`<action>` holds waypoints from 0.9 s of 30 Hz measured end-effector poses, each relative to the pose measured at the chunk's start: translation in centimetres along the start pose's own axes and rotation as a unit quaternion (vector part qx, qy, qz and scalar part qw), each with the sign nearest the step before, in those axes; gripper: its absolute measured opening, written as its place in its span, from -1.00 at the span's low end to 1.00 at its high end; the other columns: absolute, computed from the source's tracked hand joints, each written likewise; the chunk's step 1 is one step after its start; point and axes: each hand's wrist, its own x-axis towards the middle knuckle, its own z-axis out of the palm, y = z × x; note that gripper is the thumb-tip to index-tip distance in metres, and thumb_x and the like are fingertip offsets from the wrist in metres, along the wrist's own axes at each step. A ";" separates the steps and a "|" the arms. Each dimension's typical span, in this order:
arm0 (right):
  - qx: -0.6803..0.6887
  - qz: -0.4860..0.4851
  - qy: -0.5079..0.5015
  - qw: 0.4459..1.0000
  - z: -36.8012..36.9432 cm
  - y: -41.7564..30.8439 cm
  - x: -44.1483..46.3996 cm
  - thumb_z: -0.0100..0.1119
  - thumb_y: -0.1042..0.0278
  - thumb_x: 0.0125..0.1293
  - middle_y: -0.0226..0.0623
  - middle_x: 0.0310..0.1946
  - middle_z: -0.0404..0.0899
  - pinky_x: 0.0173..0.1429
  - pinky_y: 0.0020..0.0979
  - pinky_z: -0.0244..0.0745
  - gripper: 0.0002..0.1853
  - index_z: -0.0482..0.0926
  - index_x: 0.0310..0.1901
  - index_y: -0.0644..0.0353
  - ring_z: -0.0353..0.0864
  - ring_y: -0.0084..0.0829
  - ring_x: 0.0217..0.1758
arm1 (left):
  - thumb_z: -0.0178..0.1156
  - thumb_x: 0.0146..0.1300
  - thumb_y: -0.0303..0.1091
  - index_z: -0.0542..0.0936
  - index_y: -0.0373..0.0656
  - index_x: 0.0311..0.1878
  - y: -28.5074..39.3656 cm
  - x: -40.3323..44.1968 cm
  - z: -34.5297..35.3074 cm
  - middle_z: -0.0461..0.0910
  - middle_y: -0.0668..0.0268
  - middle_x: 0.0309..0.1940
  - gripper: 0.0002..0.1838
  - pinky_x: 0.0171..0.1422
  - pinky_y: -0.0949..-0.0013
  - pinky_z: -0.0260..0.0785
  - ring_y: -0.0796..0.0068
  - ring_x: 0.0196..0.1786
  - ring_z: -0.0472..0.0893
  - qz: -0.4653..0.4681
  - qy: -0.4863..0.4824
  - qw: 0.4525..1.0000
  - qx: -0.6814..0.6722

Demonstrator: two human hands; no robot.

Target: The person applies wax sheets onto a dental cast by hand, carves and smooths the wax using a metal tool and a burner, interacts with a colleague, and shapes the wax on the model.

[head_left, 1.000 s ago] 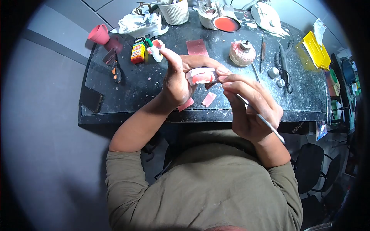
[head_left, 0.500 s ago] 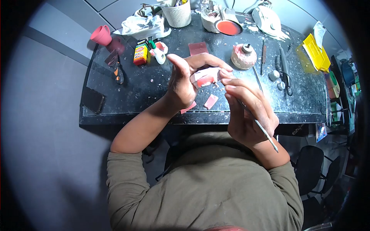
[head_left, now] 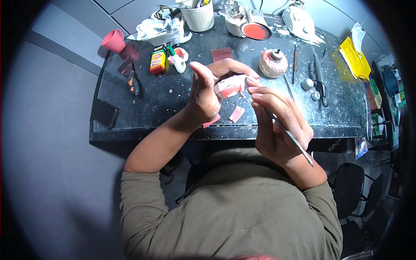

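Note:
My left hand is closed around a white plaster dental cast with pink wax on its near side. Its thumb points up, clear of the cast. Pinched in my right hand is a thin metal wax carver, its rear end sloping down toward my forearm. The right fingertips touch or nearly touch the cast's right end, and the carver's working tip is hidden by them. Below the hands, on the black bench, lie a small pink wax piece and another wax strip, partly behind my left wrist.
A pink wax sheet and a plaster-crusted burner stand beyond my hands. To the left are a yellow-red box, a white bottle and an orange-black scraper. A corded handpiece and yellow tray lie right.
The rear end of the carver has swung slightly upward as my right fingers shifted a little. My left hand and the cast keep nearly the same position.

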 end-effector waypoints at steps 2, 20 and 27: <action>0.000 0.000 0.003 1.000 0.2 -0.1 -0.2 0.38 0.73 0.26 0.03 -0.18 0.76 -0.02 -0.34 0.73 -0.80 0.69 -0.08 0.44 0.83 -0.20 -0.11 | -0.84 0.46 0.46 0.66 -0.39 -0.03 -0.3 0.0 -0.1 0.73 0.10 -0.12 0.18 0.32 0.29 0.50 0.32 0.02 0.73 0.004 0.002 1.000 0.003; -0.010 -0.016 0.048 0.999 1.9 -0.5 -1.0 0.30 0.82 0.26 0.16 -0.10 0.73 0.10 -0.27 0.71 -0.73 0.61 0.01 0.54 0.81 -0.09 0.02 | -0.67 0.54 0.43 0.45 -0.29 0.15 -0.1 -0.1 0.4 0.59 0.01 0.02 -0.05 0.28 0.24 0.46 0.30 0.07 0.62 0.011 -0.008 0.999 -0.046; -0.024 -0.045 0.049 0.997 2.2 0.2 -1.5 0.24 0.81 0.33 0.19 -0.07 0.72 0.10 -0.26 0.72 -0.73 0.58 0.05 0.51 0.81 -0.06 0.04 | -0.76 0.54 0.38 0.45 -0.27 0.15 -0.5 0.0 1.0 0.61 0.05 -0.02 -0.06 0.34 0.21 0.46 0.31 0.05 0.65 0.015 0.003 0.991 -0.132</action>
